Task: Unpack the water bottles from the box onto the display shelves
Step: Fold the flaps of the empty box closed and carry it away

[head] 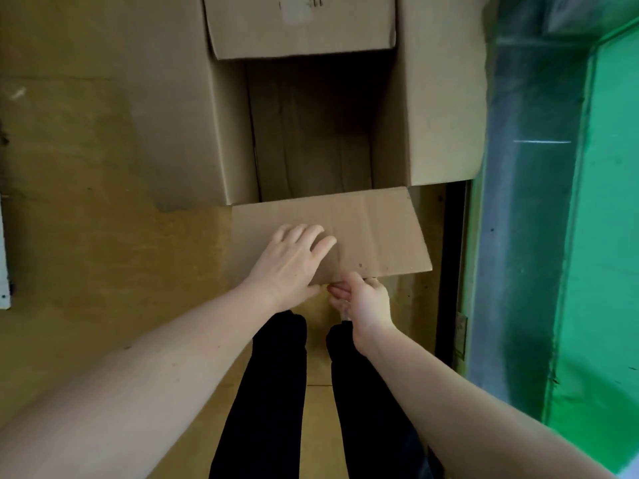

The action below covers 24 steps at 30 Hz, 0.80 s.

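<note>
Open cardboard box [311, 133] on the floor [86, 236], interior dark with no bottles visible, left hand [294, 261] flat with straight fingers on its near flap [373, 233], right hand [359, 299] pinching that flap's edge from below.

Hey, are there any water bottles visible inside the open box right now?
No, the open box shows only bare cardboard walls and floor inside, while both hands are on its near flap.

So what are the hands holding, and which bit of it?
The near flap of the open cardboard box. The right hand grips its front edge from below; the left hand lies flat on top, fingers spread.
</note>
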### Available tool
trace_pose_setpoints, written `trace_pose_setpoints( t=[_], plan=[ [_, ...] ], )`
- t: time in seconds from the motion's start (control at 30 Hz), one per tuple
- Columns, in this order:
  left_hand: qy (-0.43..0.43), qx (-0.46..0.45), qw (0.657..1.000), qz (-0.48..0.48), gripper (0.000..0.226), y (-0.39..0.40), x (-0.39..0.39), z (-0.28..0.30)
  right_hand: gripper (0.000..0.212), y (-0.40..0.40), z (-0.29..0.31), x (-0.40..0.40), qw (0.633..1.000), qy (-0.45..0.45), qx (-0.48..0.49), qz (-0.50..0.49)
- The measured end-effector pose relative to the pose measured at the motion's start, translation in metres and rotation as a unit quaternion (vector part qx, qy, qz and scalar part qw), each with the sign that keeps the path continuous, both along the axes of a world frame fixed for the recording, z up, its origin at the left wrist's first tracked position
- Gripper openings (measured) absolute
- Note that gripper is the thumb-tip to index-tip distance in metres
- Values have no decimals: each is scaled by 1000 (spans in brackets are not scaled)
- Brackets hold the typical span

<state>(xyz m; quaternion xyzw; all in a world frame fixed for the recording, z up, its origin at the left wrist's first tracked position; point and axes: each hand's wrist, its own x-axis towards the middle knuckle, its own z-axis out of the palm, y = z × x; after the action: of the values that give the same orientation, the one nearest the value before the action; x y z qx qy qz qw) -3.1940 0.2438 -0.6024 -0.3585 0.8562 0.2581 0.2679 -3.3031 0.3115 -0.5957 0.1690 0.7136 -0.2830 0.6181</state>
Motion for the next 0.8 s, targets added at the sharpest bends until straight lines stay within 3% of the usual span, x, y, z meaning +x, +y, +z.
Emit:
trace_pose_setpoints(
  t=[0.07,0.2,0.3,0.33,0.43,0.57,0.67,0.8],
  plan=[
    [15,-5,1000,-13,60,-13,0,14,2,-9,12,1,997,34,-50,57],
    [96,-71,993,-10,37,-46,1,30,5,-36,24,-3,956,121,-175,204],
    [118,-168,978,21,31,-78,3,24,33,-69,14,-10,888,195,-223,350],
    [117,-181,976,40,32,-89,2,22,42,-81,8,-12,860,222,-230,398],
    [60,-177,979,75,63,-114,-2,10,57,-110,-13,-16,782,268,-226,516],
    [-4,-172,982,79,78,-129,2,-17,63,-134,-38,-19,715,280,-200,608],
    [-16,-118,986,114,63,-130,6,-37,59,-147,-52,-18,689,275,-185,645],
    [-19,-57,987,149,56,-132,3,-53,53,-164,-66,-11,697,269,-166,643]
  ],
)
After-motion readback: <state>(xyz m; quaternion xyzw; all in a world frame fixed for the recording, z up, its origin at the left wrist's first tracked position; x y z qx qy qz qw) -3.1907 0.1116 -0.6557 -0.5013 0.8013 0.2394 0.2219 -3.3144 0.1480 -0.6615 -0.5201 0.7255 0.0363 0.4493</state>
